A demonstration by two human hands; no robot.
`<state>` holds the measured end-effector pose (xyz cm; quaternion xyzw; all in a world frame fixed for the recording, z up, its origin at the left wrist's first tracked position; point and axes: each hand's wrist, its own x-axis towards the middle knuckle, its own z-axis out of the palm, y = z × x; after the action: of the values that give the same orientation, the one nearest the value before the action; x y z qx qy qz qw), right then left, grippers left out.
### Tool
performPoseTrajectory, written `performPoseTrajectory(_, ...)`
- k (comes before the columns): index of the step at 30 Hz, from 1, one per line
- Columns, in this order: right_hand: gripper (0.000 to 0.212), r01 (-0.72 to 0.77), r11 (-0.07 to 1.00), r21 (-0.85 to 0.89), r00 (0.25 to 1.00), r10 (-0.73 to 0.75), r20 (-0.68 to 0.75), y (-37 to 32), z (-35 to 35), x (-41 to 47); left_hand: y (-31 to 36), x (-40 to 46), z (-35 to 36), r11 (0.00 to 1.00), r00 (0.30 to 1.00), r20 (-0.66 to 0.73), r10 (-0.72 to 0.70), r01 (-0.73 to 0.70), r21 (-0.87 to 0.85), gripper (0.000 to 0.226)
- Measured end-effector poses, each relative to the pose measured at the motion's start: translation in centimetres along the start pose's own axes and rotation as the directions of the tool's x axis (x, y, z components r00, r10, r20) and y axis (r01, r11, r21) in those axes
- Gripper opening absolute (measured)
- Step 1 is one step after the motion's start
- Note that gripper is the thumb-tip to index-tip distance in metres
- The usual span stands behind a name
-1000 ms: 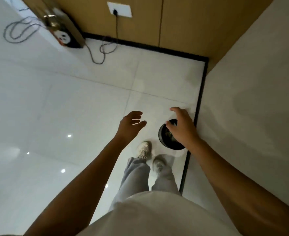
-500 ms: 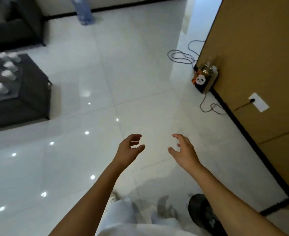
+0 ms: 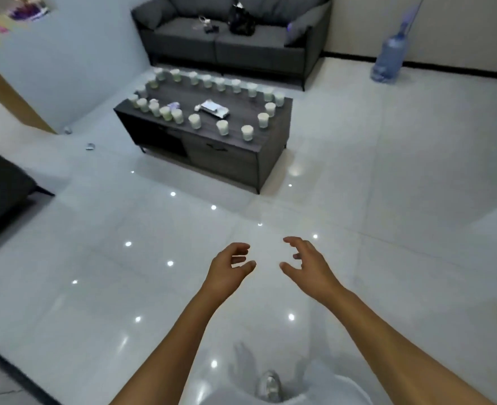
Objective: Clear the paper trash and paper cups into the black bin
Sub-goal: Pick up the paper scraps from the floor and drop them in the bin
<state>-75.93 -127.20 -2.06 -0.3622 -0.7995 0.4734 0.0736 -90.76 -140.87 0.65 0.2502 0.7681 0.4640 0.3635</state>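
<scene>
While held out over the glossy floor (image 3: 387,171), well short of the coffee table (image 3: 227,159): left hand (image 3: 227,271) loosely curled and gripping nothing, right hand (image 3: 310,266) beside it, fingers spread, likewise unladen. On the coffee table, from left to right: a ring of paper cups (image 3: 195,121) along its edges, paper trash (image 3: 213,109) near the middle. Behind the coffee table, a grey sofa (image 3: 229,42); right of that, a water bottle (image 3: 389,58) against the wall. No black bin visible.
</scene>
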Motion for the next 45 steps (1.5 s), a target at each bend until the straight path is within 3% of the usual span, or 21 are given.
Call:
performPoseTrajectory(7, 0.048, 0.133, 0.990, -0.053, 0.975, -0.121, 0.185, -7.5, 5.6, 15.5, -2.3, 8.1, -11.3, 0.988, 0.962, -0.246, -0.119, 0.090, -0.129, 0.033)
performPoseTrajectory(17, 0.047, 0.241, 0.970, -0.038, 0.930, -0.219, 0.297, -20.0, 11.4, 42.0, 1.8, 26.6, -26.6, 0.976, 0.887, -0.425, -0.179, 0.105, -0.193, 0.032)
performPoseTrajectory(23, 0.047, 0.352, 0.936, -0.011, 0.867, -0.321, 0.382, -29.6, 17.3, 53.9, 1.4, 33.9, -36.9, 0.955, 0.802, -0.540, -0.254, 0.120, -0.271, 0.029)
performPoseTrajectory(32, 0.050, 0.392, 0.918, -0.063, 0.818, -0.316, 0.481, -41.0, 31.8, 71.5, -2.7, 48.6, -56.0, 0.901, 0.747, -0.564, -0.351, 0.106, -0.421, 0.028)
performPoseTrajectory(39, 0.049, 0.390, 0.919, -0.048, 0.812, -0.319, 0.490, -53.5, 41.4, 83.9, -3.1, 58.4, -72.4, 0.896, 0.726, -0.573, -0.380, 0.135, -0.423, 0.027)
performPoseTrajectory(45, 0.051, 0.386, 0.921, -0.049, 0.789, -0.302, 0.534, -59.7, 49.2, 94.9, -4.9, 67.1, -83.5, 0.891, 0.710, -0.573, -0.409, 0.177, -0.418, 0.026)
